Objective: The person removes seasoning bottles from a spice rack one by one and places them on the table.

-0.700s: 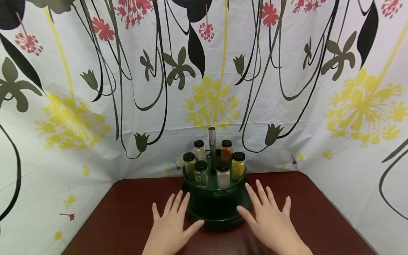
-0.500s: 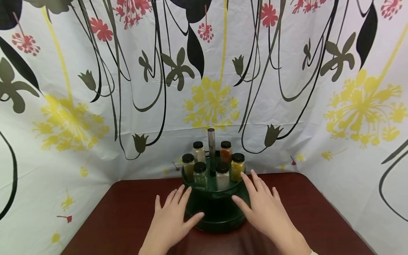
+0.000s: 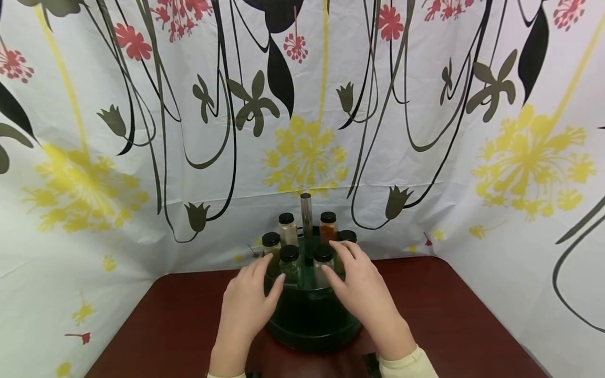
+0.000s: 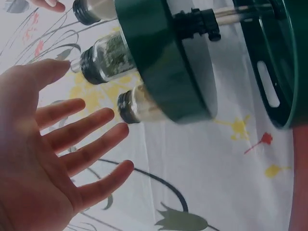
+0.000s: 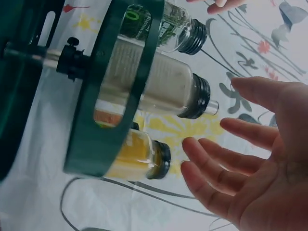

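Observation:
A dark green two-tier round rack (image 3: pixel 314 315) stands on the table, with a metal pole (image 3: pixel 307 218) rising through its middle. Several black-lidded spice jars fill the upper tier, among them a green herb jar (image 4: pixel 113 57), a pale powder jar (image 5: pixel 168 84), a yellow spice jar (image 5: pixel 132 154) and an orange-red spice jar (image 3: pixel 328 230). My left hand (image 3: pixel 247 302) hovers at the rack's left front, fingers spread and holding nothing. Over the right front side is my right hand (image 3: pixel 364 286), fingers loosely extended, apart from the lids in the right wrist view. It mostly hides the yellow jar from the head view.
The rack is on a dark red-brown table (image 3: pixel 179 315). A white flower-printed cloth (image 3: pixel 425 79) hangs close behind it and on both sides. Cut-out handle slots show in the upper tier (image 5: pixel 79 139) and the lower tier (image 4: pixel 288 108).
Both hands have risen and come inward, from low in front of the rack to beside the upper-tier jars. The head view has shifted slightly. The jars keep their places on the rack.

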`<state>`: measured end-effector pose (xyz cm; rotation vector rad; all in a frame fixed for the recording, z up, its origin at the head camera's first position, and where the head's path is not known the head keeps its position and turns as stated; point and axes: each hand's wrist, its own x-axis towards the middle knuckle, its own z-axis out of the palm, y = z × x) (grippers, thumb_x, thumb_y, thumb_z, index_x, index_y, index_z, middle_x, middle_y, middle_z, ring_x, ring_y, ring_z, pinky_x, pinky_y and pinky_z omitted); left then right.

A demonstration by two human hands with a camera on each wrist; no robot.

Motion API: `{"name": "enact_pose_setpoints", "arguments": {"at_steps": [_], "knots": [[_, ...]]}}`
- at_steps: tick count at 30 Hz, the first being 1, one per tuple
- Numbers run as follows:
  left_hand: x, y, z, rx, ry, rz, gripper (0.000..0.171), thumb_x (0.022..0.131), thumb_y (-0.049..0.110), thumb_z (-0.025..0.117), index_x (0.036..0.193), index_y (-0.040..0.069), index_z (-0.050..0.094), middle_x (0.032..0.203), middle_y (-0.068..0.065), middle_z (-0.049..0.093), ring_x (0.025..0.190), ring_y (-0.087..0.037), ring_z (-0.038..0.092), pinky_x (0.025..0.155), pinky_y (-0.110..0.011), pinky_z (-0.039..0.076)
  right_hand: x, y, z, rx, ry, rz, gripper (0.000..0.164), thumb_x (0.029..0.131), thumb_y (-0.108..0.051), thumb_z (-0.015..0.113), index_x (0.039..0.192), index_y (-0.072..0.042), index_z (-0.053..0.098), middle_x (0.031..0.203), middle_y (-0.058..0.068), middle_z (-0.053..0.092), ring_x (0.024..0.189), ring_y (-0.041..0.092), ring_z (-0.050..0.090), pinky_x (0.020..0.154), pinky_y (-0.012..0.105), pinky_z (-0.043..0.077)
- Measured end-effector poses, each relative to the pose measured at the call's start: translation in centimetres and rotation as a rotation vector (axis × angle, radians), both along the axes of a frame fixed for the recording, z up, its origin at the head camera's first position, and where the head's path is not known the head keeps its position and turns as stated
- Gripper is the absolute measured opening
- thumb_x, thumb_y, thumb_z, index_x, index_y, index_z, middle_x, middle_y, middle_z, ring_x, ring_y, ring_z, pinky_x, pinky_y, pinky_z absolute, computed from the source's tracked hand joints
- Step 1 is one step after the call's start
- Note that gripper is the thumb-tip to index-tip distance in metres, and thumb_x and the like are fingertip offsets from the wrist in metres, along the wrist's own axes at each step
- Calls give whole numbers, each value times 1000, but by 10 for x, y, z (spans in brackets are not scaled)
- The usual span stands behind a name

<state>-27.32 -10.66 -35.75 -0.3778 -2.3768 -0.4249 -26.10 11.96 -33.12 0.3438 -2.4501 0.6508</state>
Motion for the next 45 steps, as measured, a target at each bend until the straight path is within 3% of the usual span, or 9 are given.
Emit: {"name": "enact_pose_setpoints", "arguments": {"at_steps": [7, 13, 18, 23, 30, 37, 42, 45], "knots": [[-6, 8, -6, -11, 4, -39, 55, 90, 45, 63, 138, 18, 54, 123, -2, 63, 104, -23, 61, 78, -45, 56, -9, -8, -14, -57, 72, 75, 51, 90, -32, 69, 137, -20, 55, 141, 3, 44, 126, 27, 42, 93, 50, 49], [-7, 9, -10, -24, -24, -39, 62, 90, 45, 63, 144, 19, 47, 123, -3, 64, 98, -22, 64, 69, -42, 58, -8, -11, -16, -49, 122, 133, 52, 89, -31, 70, 138, -24, 54, 145, 3, 40, 126, 25, 43, 91, 49, 51], [-8, 10, -14, -33, -50, -49, 68, 90, 44, 64, 149, 20, 39, 119, -4, 65, 85, -18, 66, 57, -34, 57, -13, -12, -21, -34, 88, 118, 60, 88, -30, 71, 143, -26, 48, 148, 8, 36, 127, 30, 43, 86, 50, 53], [-11, 8, -17, -51, -54, -51, 72, 89, 42, 66, 151, 22, 34, 114, -3, 67, 67, -12, 61, 43, -22, 46, -23, -15, -32, -22, 37, 86, 63, 90, -35, 68, 146, -27, 43, 146, 12, 40, 125, 32, 45, 85, 50, 53], [-14, 7, -14, -47, -71, -65, 71, 90, 42, 65, 152, 24, 33, 114, -3, 67, 55, -8, 54, 39, -19, 39, -34, -19, -40, -70, 119, 90, 51, 91, -29, 67, 138, -17, 50, 132, 7, 52, 116, 23, 52, 87, 45, 53], [-17, 7, -11, -28, -100, -57, 71, 91, 43, 64, 152, 27, 32, 119, -4, 65, 55, -7, 53, 41, -21, 40, -29, -19, -29, -122, 106, 112, 51, 86, -21, 74, 131, -16, 52, 127, 3, 52, 112, 21, 52, 86, 44, 53], [-16, 8, -15, -14, -151, -72, 71, 91, 44, 63, 152, 26, 31, 107, -3, 68, 52, -3, 47, 39, -20, 37, -18, -14, -23, -136, 95, 115, 60, 83, -18, 77, 136, -17, 51, 131, 2, 48, 117, 22, 50, 87, 43, 53], [-15, 7, -13, -12, -146, -73, 71, 92, 44, 62, 152, 26, 30, 95, -1, 67, 50, -3, 44, 38, -21, 37, -13, -11, -16, -156, 136, 141, 63, 81, -15, 78, 138, -17, 50, 130, 0, 48, 111, 17, 53, 83, 37, 55]]}}
